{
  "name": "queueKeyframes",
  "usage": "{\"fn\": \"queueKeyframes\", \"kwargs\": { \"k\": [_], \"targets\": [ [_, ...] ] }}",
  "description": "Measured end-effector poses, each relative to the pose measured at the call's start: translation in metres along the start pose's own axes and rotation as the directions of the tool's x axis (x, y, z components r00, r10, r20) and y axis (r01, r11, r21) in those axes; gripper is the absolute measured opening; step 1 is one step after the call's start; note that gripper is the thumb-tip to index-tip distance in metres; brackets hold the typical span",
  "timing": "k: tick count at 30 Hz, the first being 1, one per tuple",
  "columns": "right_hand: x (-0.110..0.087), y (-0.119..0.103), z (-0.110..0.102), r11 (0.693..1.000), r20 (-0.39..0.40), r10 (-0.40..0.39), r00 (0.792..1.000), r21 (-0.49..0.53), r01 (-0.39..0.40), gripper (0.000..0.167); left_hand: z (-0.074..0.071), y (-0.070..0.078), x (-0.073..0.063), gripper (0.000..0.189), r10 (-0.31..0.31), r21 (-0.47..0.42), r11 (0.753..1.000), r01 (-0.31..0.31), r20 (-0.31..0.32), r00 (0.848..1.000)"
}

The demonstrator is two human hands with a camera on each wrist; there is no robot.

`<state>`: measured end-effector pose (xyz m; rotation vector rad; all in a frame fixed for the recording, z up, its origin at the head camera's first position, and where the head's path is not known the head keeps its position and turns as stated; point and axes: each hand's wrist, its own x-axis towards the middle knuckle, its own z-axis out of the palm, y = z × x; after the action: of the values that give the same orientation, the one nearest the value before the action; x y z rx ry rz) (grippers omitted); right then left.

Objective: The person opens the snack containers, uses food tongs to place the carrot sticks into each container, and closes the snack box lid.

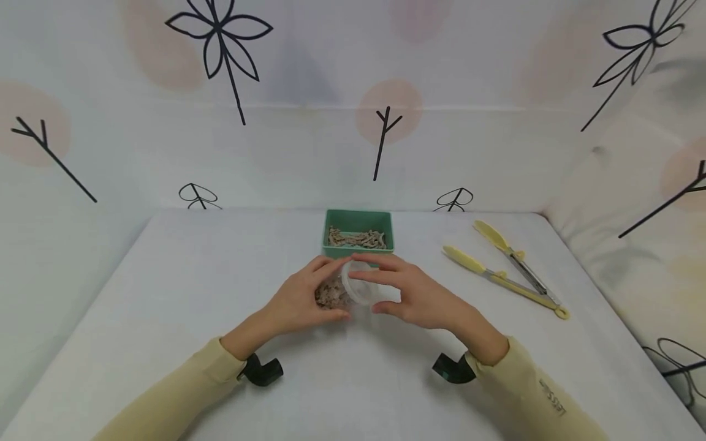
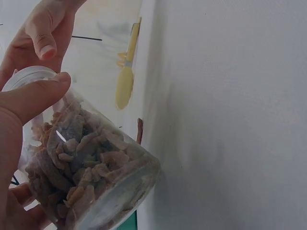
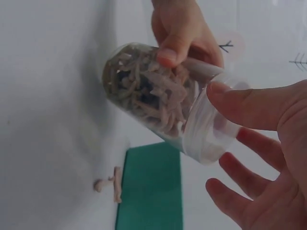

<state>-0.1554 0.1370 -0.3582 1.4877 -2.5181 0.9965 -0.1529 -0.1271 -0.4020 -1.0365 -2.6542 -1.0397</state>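
My left hand (image 1: 306, 300) grips a clear plastic jar (image 1: 334, 295) of brown dried pieces and holds it tilted just above the table. The jar's white lid (image 1: 358, 285) points toward my right hand (image 1: 419, 297). That hand cups the lid end with spread fingers. In the right wrist view its thumb (image 3: 240, 103) touches the lid (image 3: 206, 129) rim, while the other fingers stay apart from it. The left wrist view shows my thumb (image 2: 29, 100) pressed on the jar (image 2: 91, 163) wall.
A green tray (image 1: 358, 215) with more brown pieces stands just behind the jar. Yellow tongs (image 1: 507, 269) lie to the right. A couple of stray pieces (image 3: 112, 184) lie on the white table beside the tray (image 3: 153, 191). Patterned walls enclose the table.
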Motion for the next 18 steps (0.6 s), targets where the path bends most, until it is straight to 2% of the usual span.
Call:
{"fn": "queueKeyframes", "kwargs": {
  "k": [4,10,15,18],
  "targets": [
    [0.002,-0.002,-0.001,0.998,0.003,0.043,0.999,-0.05,-0.043,0.066,0.0,-0.001,0.0,0.09,0.012,-0.004,1.0,-0.012,0.001,1.0],
    [0.003,-0.003,0.006,0.98,-0.054,0.16,0.986,-0.113,-0.166,0.063,0.004,-0.001,-0.001,0.09,0.028,0.013,1.0,-0.028,-0.022,0.999],
    [0.003,-0.004,0.011,0.969,-0.098,0.235,0.967,-0.051,-0.241,0.06,0.008,-0.002,-0.001,0.092,0.049,0.04,0.998,-0.047,-0.055,0.997],
    [0.003,-0.005,0.013,0.954,-0.119,0.293,0.949,-0.032,-0.299,0.059,0.009,0.0,0.0,0.092,0.055,0.059,0.997,-0.052,-0.065,0.996]
  ]
}}
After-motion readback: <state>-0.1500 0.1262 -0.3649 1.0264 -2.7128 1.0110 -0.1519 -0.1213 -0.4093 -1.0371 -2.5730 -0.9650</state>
